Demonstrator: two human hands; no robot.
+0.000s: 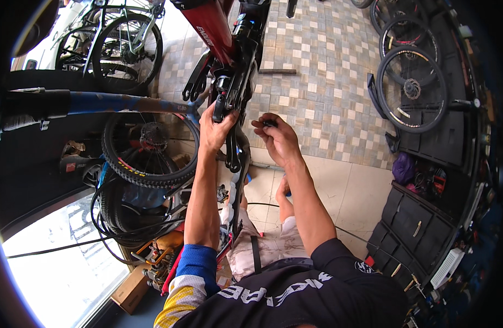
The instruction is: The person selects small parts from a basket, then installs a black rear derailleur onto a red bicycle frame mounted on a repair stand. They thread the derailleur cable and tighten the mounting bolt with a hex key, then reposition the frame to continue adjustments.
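Note:
A red and black mountain bike frame (pixel 212 27) stands upright in front of me, with a rear shock (pixel 224 82) and black linkage arms (pixel 195 81) around its middle. My left hand (pixel 214 128) is closed around a black part (pixel 219 107) just below the shock; its fingertips are partly hidden by the frame. To the right of the frame, and apart from it, my right hand (pixel 280 141) is raised with the fingers curled. A small black piece (pixel 270 123) sits between its thumb and fingers, too small to name.
A blue bike frame tube (pixel 120 103) reaches in from the left above a knobby wheel (pixel 112 153). Complete bikes (pixel 126 49) stand at the far left. Several wheels (pixel 413 90) lean by black panels (pixel 410 218) on the right. A dark bar (pixel 277 71) lies on the tiled floor.

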